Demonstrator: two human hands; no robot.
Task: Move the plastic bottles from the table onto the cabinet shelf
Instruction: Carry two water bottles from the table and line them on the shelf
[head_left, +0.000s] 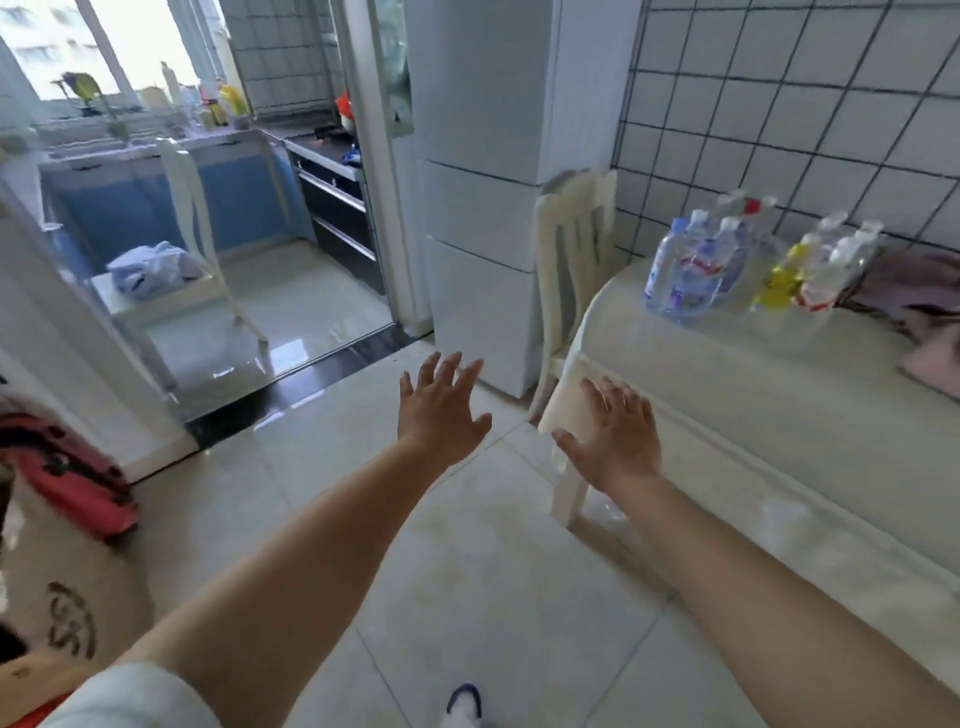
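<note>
I read both hands as released and grasping nothing: the left hand (441, 410) is extended forward over the pale tiled floor (467, 597) with fingers spread, and the right hand (615, 436) is extended beside it, fingers likewise spread, in front of the near edge of the cream-white tabletop (753, 415). The clear plastic bottles (696, 265) stand upright in a tight cluster at the far end of the tabletop, close to the white tiled wall (779, 130); a second group of clear bottles with yellow and red labels (815, 275) stands just beside them to the right. Both groups are well apart from my hands. A crumpled pink cloth (914, 306) lies on the tabletop to the right of the bottles. A cream chair (571, 249) stands at the tabletop's far left corner, beside a tall white refrigerator (483, 208). A red suitcase (67, 473) lies on the floor at far left. Image blur prevents a bottle count.
</note>
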